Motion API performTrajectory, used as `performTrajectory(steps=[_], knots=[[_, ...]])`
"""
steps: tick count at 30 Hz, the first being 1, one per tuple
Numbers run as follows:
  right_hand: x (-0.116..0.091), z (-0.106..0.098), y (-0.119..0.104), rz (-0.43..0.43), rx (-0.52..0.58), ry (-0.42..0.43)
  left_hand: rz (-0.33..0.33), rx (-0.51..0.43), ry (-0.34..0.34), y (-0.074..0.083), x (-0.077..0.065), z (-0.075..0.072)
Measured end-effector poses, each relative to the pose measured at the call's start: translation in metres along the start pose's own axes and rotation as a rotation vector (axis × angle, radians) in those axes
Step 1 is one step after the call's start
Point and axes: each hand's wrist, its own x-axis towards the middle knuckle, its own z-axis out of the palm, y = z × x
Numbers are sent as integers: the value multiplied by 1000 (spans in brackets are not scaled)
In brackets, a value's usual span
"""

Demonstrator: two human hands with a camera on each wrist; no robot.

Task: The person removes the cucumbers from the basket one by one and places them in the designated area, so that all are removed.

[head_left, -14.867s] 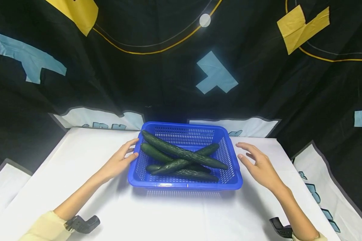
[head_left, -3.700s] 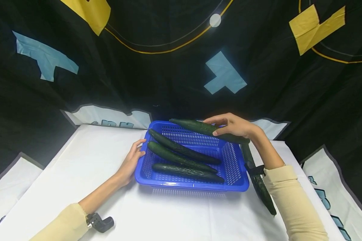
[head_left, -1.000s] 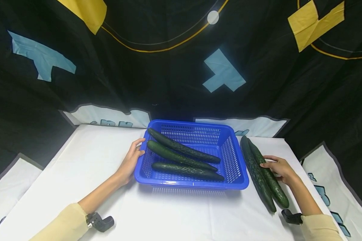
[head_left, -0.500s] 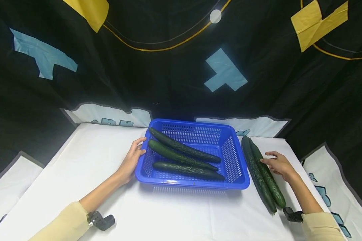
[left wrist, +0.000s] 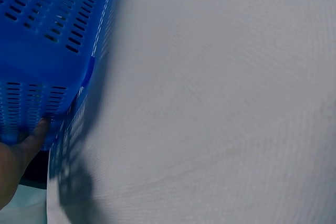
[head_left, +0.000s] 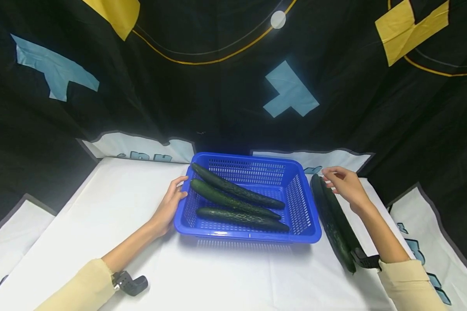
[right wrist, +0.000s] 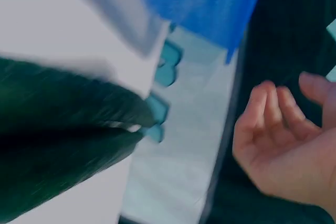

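A blue plastic basket (head_left: 249,236) holds three dark green cucumbers (head_left: 241,219), lying roughly side by side. My left hand (head_left: 165,209) grips its left rim; in the left wrist view a finger (left wrist: 35,137) lies against the slotted outer wall. Right of the basket, two cucumbers rest lengthwise on the table: the inner cucumber (head_left: 330,226) and the outer cucumber (head_left: 341,216), partly covered by my right arm. My right hand (head_left: 348,185) is over their far ends, fingers loosely bent and holding nothing. The right wrist view shows that hand (right wrist: 283,145) apart from both cucumbers.
A white-covered table (head_left: 233,276) carries everything. Behind it hangs a black cloth (head_left: 218,103) with yellow and light blue shapes. The basket stands close to the table's back edge. Each wrist wears a black camera (head_left: 130,283).
Two cucumbers have gone from the basket to the table at its right. In the last half second my right hand has left the outer cucumber's middle and moved toward its far end.
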Motion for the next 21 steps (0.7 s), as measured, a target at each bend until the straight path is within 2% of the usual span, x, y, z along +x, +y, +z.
performTrajectory(steps=[5, 13, 17, 21], knots=[[7, 13, -40, -126, 24, -104, 4, 3, 1, 1, -1, 0], [33, 46, -83, -314, 140, -274, 2, -4, 13, 0, 0, 1], [42, 64, -99, -344, 210, -367, -1, -8, 12, 0, 0, 1], [52, 82, -103, -344, 252, -445, -5, -4, 14, 0, 1, 0]])
